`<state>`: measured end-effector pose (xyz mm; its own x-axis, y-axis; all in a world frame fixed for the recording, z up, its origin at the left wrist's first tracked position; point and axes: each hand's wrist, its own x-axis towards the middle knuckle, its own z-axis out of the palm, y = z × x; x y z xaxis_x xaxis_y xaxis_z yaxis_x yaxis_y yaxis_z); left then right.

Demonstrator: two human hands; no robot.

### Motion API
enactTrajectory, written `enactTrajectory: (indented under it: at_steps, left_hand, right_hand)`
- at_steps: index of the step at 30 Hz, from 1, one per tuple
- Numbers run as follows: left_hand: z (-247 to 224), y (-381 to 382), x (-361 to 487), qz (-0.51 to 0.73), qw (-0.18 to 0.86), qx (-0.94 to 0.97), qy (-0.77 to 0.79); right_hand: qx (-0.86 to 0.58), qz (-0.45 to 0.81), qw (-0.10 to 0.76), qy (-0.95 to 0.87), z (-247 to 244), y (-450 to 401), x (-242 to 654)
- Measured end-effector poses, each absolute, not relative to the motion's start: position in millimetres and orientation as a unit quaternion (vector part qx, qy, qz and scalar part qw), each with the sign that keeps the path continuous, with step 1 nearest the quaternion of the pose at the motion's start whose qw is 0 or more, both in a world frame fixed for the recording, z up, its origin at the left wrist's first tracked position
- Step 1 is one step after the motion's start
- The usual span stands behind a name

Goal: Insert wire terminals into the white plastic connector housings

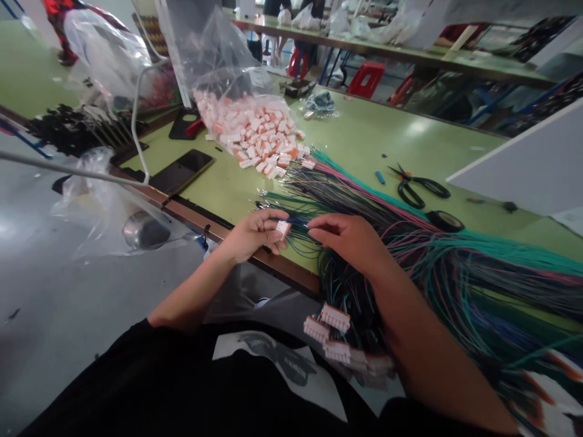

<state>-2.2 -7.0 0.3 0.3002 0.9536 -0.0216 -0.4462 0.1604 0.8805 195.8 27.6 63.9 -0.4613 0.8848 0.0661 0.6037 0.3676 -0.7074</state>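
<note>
My left hand (255,233) pinches a small white and orange connector housing (283,229) over the table's front edge. Just to the right, my right hand (348,238) has thumb and forefinger brought together on a thin wire (306,224) whose tip points toward the housing. Whether wire and housing touch I cannot tell. Behind both hands, bundles of black, green and pink wires (346,193) run off to the right. Wired connectors (336,317) hang in a cluster below my right hand, over the table edge.
Loose connector housings (268,136) spill from a clear plastic bag. A dark phone (182,172) lies at the left. Black-handled scissors (416,185), a roll of black tape (445,221) and a blue piece (380,177) are on the right. A grey metal rod (73,169) crosses the left side.
</note>
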Motion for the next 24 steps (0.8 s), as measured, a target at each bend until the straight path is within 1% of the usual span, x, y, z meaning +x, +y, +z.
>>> enactTrajectory:
  at_steps: [3,8,10,13,15,18,24]
  left_hand:
    - [-1,-7,-2,0.5,0.687,0.422,0.317]
    - [-2,-6,0,0.502,0.68,0.43,0.318]
    - [-1,-6,1,0.502,0.678,0.43,0.322]
    - [1,-7,2,0.497,0.678,0.431,0.329]
    - [2,-8,2,0.495,0.679,0.43,0.33]
    - [4,-8,3,0.492,0.679,0.432,0.332]
    - [5,-9,3,0.483,0.674,0.44,0.346]
  right_hand:
    - [-0.437,0.272,0.216,-0.83,64,24,193]
    - [-0.512,0.18,0.226,-0.809,61,24,194]
    - [-0.51,0.192,0.231,-0.806,62,22,193]
    - [-0.457,0.234,0.242,-0.823,62,17,187]
    - [-0.435,0.237,0.258,-0.829,60,14,183]
    - [-0.431,0.206,0.276,-0.834,56,13,180]
    - [-0.435,0.129,0.26,-0.852,49,15,179]
